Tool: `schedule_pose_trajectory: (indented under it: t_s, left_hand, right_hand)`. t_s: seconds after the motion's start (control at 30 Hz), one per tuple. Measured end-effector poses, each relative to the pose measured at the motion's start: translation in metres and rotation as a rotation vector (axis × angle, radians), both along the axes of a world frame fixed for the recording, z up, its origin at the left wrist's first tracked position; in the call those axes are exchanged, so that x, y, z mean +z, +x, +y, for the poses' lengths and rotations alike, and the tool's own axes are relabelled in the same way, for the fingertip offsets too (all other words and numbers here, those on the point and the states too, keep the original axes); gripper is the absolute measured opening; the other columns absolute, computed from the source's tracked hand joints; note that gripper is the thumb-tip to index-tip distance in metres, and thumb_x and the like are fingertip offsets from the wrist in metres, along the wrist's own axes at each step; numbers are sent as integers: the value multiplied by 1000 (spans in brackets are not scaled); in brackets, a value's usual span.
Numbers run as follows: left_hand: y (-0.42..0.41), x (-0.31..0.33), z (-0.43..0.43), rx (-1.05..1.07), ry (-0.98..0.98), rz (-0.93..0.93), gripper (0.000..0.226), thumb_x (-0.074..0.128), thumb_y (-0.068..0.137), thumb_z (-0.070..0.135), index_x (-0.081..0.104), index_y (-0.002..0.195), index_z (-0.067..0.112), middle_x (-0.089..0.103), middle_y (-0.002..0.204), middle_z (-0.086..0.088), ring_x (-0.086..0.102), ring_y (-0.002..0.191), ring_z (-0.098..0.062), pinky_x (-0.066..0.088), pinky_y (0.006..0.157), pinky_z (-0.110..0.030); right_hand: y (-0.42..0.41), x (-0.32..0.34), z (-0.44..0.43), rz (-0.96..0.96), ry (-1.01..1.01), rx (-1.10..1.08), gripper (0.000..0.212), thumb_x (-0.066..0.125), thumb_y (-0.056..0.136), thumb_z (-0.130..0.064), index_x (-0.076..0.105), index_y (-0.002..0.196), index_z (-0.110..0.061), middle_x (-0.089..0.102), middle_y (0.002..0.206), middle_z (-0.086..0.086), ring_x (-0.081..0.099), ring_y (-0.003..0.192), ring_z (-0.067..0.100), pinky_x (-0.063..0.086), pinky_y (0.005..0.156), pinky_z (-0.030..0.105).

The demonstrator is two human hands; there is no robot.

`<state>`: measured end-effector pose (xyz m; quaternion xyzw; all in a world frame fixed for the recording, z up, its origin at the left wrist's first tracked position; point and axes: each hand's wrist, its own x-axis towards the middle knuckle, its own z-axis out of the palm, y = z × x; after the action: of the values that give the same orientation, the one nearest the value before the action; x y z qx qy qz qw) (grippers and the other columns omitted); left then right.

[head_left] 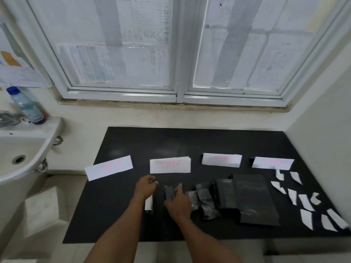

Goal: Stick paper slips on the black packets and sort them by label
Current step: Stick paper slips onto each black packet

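A black mat (pixel 117 215) covers the counter. Four white label cards with pink writing lie in a row along its middle: (pixel 108 167), (pixel 170 164), (pixel 221 160), (pixel 272 163). A heap of black packets (pixel 247 198) lies right of centre. My right hand (pixel 178 202) grips a small black packet (pixel 169 192) at the heap's left end. My left hand (pixel 145 186) hovers just left of it, fingers curled, thumb and fingertips pinched; whether it holds a slip I cannot tell. A white slip (pixel 148 203) lies under my left wrist. Several loose paper slips (pixel 305 202) are scattered at the right.
A white sink (pixel 22 149) stands at the left with a blue-capped bottle (pixel 26 105) on its rim. A window with papers on the glass (pixel 176 54) rises behind the counter. A wall (pixel 322 111) bounds the right side.
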<state>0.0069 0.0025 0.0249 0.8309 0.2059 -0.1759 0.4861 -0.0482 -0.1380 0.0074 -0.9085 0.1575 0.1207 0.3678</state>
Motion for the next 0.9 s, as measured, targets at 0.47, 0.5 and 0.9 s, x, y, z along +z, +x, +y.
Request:
schedule_pose_trajectory:
  t_s: [0.47, 0.5, 0.9]
  left_hand:
    - [62, 106, -242, -222, -282, -155, 37, 68, 81, 2, 64, 117, 1, 69, 108, -21, 68, 95, -32, 58, 83, -43]
    - [65, 110, -263, -230, -292, -154, 35, 68, 81, 2, 64, 116, 1, 69, 106, -21, 68, 94, -33, 58, 82, -46]
    - [92, 95, -467, -243, -350, -36, 28, 58, 86, -2, 64, 114, -1, 65, 115, -23, 64, 104, -36, 54, 93, -46]
  right_hand:
    - [51, 111, -212, -400, 175, -131, 36, 72, 73, -39, 55, 103, -30, 66, 86, -9, 66, 76, 9, 57, 69, 33]
    - [50, 113, -235, -400, 144, -136, 41, 71, 74, -44, 55, 108, -28, 64, 89, -10, 65, 78, 10, 56, 70, 31]
    - [37, 63, -479, 46, -414, 46, 29, 47, 91, -18, 64, 113, -12, 63, 121, 10, 57, 115, 26, 44, 91, 28]
